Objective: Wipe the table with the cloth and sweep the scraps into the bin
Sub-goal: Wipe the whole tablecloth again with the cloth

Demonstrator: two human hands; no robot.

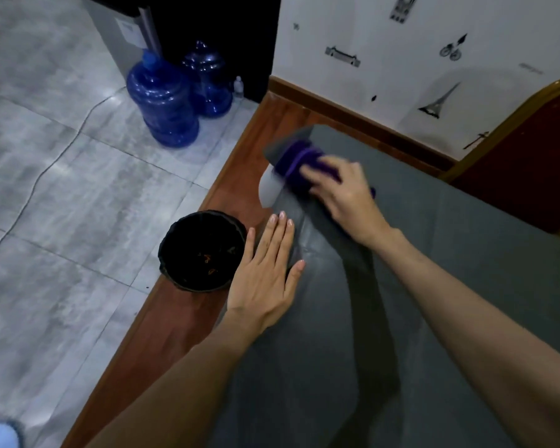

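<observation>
there, right hand (343, 192) on purple cloth (299, 163), left hand (265, 270) flat on table (450, 270)

Cloth (299, 164) blurred, half under hand (343, 192)

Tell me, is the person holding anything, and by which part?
The right hand presses a purple cloth onto the grey table cover, fingers over the cloth's near end. The left hand lies flat on the cover, holding nothing.
</observation>
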